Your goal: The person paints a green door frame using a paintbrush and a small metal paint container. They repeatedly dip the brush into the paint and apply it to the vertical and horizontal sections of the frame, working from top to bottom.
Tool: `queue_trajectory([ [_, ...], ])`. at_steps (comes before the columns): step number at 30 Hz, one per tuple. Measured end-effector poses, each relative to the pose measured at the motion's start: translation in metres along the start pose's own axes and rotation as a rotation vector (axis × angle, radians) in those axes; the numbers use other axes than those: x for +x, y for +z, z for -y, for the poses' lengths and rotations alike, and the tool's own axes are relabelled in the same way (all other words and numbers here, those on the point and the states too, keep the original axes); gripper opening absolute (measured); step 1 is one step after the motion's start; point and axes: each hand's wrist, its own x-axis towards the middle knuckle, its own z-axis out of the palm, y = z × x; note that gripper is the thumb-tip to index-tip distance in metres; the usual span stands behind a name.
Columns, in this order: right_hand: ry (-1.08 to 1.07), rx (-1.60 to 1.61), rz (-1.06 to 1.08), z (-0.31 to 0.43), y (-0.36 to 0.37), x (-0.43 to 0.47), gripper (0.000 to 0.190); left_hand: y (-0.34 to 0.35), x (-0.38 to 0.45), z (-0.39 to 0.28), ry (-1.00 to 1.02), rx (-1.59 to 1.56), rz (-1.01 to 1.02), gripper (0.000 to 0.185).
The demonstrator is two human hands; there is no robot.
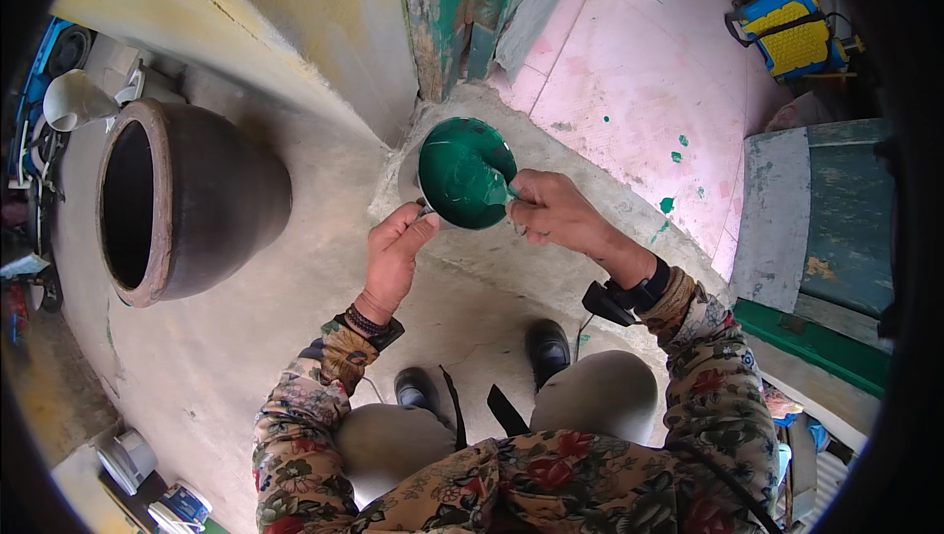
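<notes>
A round metal cup (467,173), its inside coated with green paint, is held in front of me above the concrete floor. My left hand (397,246) grips it at its lower left side, where a handle partly shows. At the cup's right rim, my right hand (554,211) is closed around a small thing whose end reaches toward the paint. The fingers hide most of that thing, so its kind cannot be told. How much paint lies in the cup is unclear.
A large brown clay jar (221,198) lies left, its mouth facing left. Ahead stand a yellowish wall (317,10) and a green-painted wooden door frame (442,18). Pink floor tiles (627,91) with green drips lie beyond the concrete sill. A weathered wooden panel (841,224) is at right.
</notes>
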Motion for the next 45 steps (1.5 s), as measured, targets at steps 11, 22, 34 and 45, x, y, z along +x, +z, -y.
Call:
queue_trajectory([
  [11,-0.563,-0.527,-0.42,-0.037,0.026,0.002,0.027,-0.009,0.011,0.009,-0.05,-0.103,-0.069,0.026],
  [22,-0.664,0.334,-0.673,-0.018,0.027,0.074,0.028,-0.023,-0.006,0.011,-0.131,-0.07,-0.136,0.026],
  [34,-0.216,0.93,-0.316,-0.001,0.027,0.097,0.025,-0.028,-0.015,0.019,-0.134,-0.088,-0.146,0.026],
  [45,-0.633,-0.135,-0.707,0.012,0.036,0.055,0.032,-0.036,-0.017,0.019,-0.148,-0.092,-0.139,0.021],
])
